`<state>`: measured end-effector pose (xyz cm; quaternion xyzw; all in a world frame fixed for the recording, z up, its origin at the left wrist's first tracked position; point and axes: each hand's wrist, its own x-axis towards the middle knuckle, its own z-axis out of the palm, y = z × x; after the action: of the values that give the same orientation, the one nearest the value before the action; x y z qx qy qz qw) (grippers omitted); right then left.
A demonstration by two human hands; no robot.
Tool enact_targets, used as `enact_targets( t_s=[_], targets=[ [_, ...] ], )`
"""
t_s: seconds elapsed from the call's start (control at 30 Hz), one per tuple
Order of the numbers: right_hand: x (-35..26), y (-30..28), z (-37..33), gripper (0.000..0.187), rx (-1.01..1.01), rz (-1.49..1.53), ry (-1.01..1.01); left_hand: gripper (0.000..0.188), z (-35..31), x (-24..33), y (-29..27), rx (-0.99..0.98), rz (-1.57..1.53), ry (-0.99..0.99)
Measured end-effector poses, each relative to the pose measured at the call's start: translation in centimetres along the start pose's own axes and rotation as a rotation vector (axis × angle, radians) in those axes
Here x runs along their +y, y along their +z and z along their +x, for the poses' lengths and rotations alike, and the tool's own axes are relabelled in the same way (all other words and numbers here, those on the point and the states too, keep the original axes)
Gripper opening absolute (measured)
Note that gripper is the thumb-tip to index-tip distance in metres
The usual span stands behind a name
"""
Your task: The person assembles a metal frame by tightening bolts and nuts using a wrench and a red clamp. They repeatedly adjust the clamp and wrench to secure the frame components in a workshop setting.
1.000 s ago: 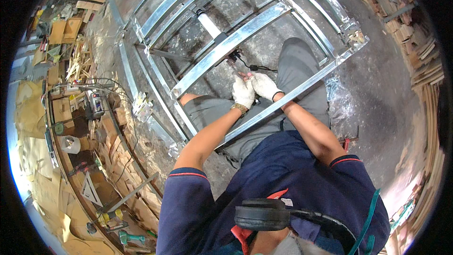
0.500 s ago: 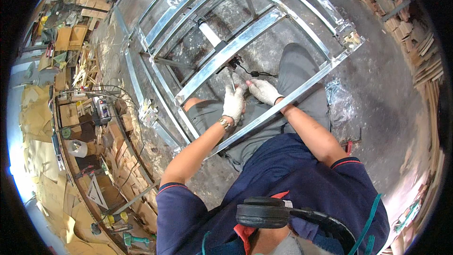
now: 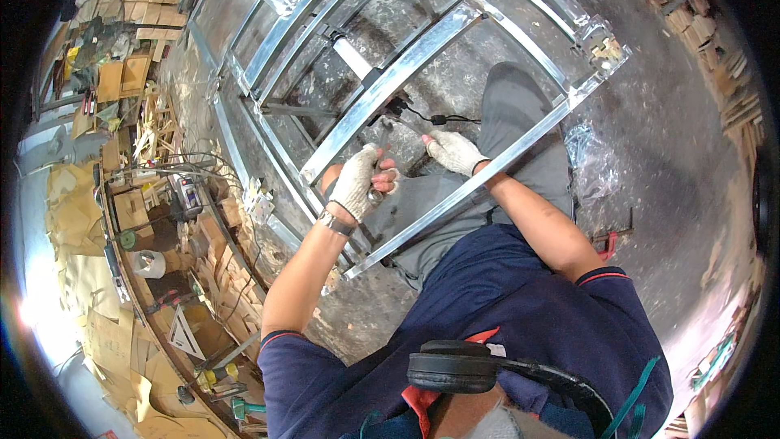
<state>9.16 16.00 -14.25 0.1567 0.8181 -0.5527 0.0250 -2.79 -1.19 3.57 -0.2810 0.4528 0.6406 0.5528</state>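
My left hand (image 3: 357, 183), in a white knit glove with bare fingertips, is closed around a slim metal wrench (image 3: 385, 140). The wrench points up toward a steel crossbar (image 3: 390, 93) of a welded frame. My right hand (image 3: 455, 153), gloved the same way, sits to its right with the fingers drawn together; whatever they may hold is too small to make out. Just beyond both hands, a black fitting (image 3: 396, 106) with a cable (image 3: 439, 120) hangs at the crossbar. Behind that bar lies a white cylinder (image 3: 352, 58) with dark ends.
The frame's near rail (image 3: 455, 203) crosses over my forearms and legs. Crumpled clear plastic (image 3: 587, 164) and a red clamp (image 3: 605, 244) lie on the floor at right. A bench (image 3: 154, 309) with wood offcuts and tools curves along the left; stacked wood (image 3: 735, 106) lines the right.
My left hand has moved left and toward me, turning so its fingers show, with the wrench. It is farther from my right hand, which has barely moved.
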Motion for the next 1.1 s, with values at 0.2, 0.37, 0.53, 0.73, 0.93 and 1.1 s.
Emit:
enact_targets(
  t_s=[0.2, 0.37, 0.53, 0.73, 0.93, 1.1],
  targets=[
    [-0.9, -0.6, -0.2, 0.055, -0.044, -0.045, 0.052, 0.010, -0.7, 1.4, 1.9, 0.044, 0.046, 0.027],
    [-1.0, -0.8, -0.4, 0.053, -0.020, -0.015, 0.017, 0.013, -1.6, 1.9, 3.8, 0.077, 0.050, -0.024],
    [-0.4, -0.6, -0.4, 0.053, -0.012, -0.037, -0.013, 0.019, -1.6, 2.9, 3.5, 0.000, 0.006, -0.038],
    [0.1, -0.3, -0.2, 0.054, -0.007, -0.044, -0.025, 0.020, -2.1, 4.0, 3.6, -0.071, -0.031, -0.124],
    [0.3, -0.3, -0.2, 0.054, -0.017, -0.037, -0.040, 0.022, -2.2, 4.3, 4.5, -0.035, -0.060, -0.113],
    [0.1, -0.7, 0.1, 0.053, -0.076, -0.034, 0.017, 0.023, -2.7, 3.7, 5.4, 0.004, -0.038, -0.067]
  ],
)
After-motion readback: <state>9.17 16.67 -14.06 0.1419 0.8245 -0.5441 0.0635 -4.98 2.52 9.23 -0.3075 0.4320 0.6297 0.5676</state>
